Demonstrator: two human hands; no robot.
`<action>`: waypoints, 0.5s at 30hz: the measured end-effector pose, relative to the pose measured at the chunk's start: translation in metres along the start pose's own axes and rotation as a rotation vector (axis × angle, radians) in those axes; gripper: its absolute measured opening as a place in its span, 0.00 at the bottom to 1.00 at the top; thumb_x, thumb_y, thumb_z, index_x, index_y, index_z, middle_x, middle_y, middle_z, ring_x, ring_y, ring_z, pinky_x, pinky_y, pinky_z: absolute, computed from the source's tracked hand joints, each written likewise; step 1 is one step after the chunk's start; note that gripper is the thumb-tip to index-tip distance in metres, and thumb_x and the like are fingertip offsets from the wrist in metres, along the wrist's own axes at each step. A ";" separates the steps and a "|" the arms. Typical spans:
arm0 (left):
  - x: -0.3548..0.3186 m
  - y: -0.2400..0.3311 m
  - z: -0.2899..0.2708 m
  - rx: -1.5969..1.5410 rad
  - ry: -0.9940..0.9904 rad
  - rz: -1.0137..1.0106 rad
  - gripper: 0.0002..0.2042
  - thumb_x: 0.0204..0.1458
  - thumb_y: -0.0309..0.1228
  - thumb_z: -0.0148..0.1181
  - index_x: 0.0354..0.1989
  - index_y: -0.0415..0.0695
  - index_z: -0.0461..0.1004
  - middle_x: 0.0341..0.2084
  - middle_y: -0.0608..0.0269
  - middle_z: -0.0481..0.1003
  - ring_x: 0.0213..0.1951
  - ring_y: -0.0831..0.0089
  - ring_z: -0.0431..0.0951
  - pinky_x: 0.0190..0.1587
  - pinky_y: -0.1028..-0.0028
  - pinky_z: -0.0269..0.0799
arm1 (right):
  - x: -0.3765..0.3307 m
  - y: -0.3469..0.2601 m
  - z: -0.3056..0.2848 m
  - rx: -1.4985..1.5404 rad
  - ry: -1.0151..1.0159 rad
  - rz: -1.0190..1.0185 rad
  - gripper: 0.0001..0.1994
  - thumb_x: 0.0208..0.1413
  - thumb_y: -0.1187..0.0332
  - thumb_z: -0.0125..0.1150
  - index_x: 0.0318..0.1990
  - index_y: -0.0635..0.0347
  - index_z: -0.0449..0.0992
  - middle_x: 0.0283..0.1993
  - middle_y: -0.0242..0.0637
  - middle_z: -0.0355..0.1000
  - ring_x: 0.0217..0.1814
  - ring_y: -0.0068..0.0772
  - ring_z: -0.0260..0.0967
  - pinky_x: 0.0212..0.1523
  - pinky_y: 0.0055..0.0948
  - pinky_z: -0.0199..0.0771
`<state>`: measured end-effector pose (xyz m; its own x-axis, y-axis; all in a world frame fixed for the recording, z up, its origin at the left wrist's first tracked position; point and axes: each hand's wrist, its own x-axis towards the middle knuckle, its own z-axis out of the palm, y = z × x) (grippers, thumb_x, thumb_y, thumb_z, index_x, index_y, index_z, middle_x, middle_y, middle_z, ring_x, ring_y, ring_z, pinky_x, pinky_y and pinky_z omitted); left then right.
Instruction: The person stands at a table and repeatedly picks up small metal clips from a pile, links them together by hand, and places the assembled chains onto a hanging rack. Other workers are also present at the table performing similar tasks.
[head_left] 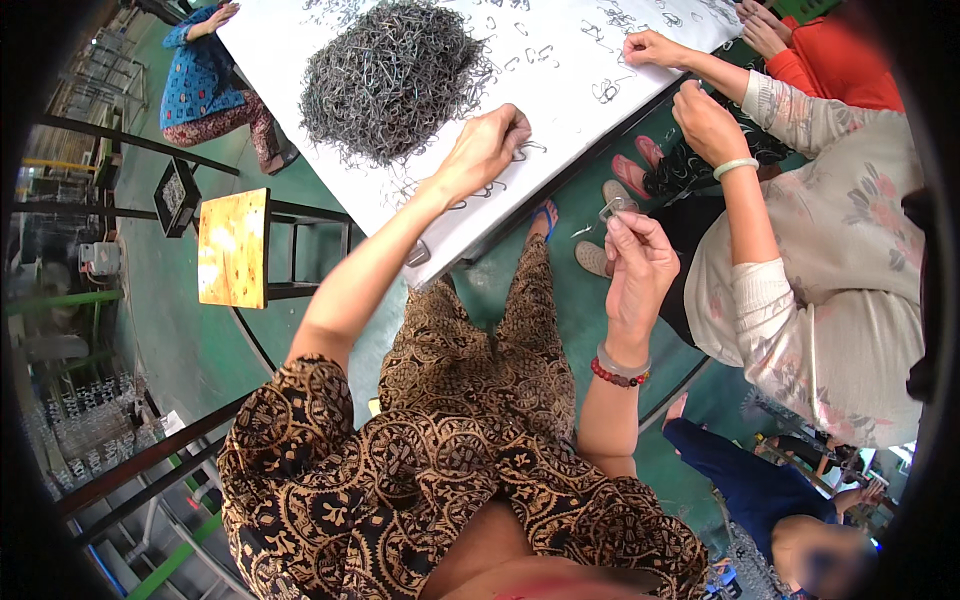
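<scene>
My left hand (485, 150) rests at the near edge of the white table (555, 105), fingers curled in a pinch. Thin bent wire hooks (530, 152) lie under and beside its fingertips; whether one is between them is hidden. Off the table edge, my right hand (640, 265) is raised, with thumb and fingers pressed together on small bent wire hooks (614, 208). To the far left of my left hand rises a large tangled heap of grey wire hooks (390, 80). A small dark metal piece (418, 253) sits at the table's near corner.
At my right a co-worker's hands (710, 125) are over the table edge, near loose hooks (605, 90). Another person (205, 90) crouches at the far left. A wooden-topped stool (233, 248) and a black tray (176, 197) stand on the left.
</scene>
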<state>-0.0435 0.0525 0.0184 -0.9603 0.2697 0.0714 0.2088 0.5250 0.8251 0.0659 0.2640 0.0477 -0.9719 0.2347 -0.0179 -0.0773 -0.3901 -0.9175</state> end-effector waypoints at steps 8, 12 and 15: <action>-0.066 0.090 0.021 -0.745 -0.099 -0.018 0.06 0.58 0.29 0.56 0.39 0.40 0.71 0.35 0.66 0.72 0.42 0.80 0.70 0.46 0.77 0.67 | -0.012 0.008 0.003 -0.048 -0.039 -0.033 0.05 0.50 0.81 0.65 0.35 0.67 0.78 0.32 0.29 0.74 0.29 0.12 0.63 0.28 0.13 0.60; -0.069 0.093 0.027 -0.434 0.068 0.075 0.05 0.58 0.28 0.55 0.38 0.40 0.72 0.35 0.66 0.73 0.42 0.80 0.70 0.47 0.76 0.67 | -0.020 0.007 0.005 -0.082 -0.052 -0.068 0.04 0.51 0.81 0.64 0.34 0.67 0.78 0.33 0.30 0.74 0.32 0.13 0.66 0.32 0.13 0.64; -0.071 0.095 0.025 -0.544 0.108 0.062 0.04 0.59 0.26 0.53 0.38 0.40 0.72 0.35 0.65 0.74 0.40 0.80 0.72 0.46 0.76 0.68 | -0.022 0.010 0.011 -0.319 -0.061 -0.208 0.05 0.51 0.82 0.63 0.35 0.68 0.78 0.35 0.31 0.74 0.33 0.15 0.67 0.36 0.15 0.68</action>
<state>0.0489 0.1035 0.0773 -0.9688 0.1873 0.1625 0.1674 0.0108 0.9858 0.0838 0.2451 0.0435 -0.9549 0.2227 0.1965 -0.2106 -0.0413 -0.9767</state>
